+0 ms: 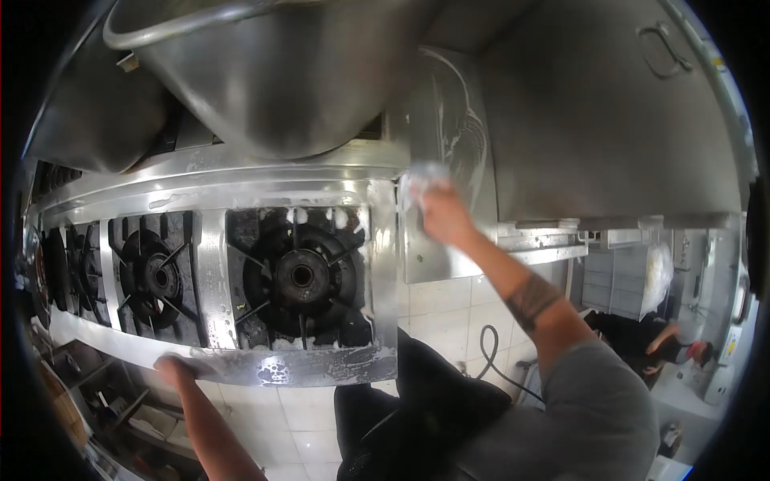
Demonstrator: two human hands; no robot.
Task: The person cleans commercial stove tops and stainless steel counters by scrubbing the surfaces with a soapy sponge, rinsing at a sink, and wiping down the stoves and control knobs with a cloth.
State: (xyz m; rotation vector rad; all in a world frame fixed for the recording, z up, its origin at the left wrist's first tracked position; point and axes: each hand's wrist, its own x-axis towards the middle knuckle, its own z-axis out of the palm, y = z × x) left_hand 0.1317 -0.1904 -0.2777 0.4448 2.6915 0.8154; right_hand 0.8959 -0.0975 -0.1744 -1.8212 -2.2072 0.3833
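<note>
My right hand [445,210] reaches forward, closed around a whitish wad [425,178]; motion blur hides whether it is a cloth or a sponge. The wad is at the left side of a steel side counter [437,256], where streaks of suds show farther back. Low on the left, my left hand [175,369] grips the front edge of a steel gas stove [277,370], its fingers partly hidden. White foam lies around the nearest burner [301,276] and along the stove's front strip.
Large steel pots [273,80] stand behind the burners. A big steel box-like unit with a handle [666,52] rises at right. A dark hose [489,345] loops over the tiled floor [445,309]. Another person [642,341] is at far right. Shelves [136,409] sit below left.
</note>
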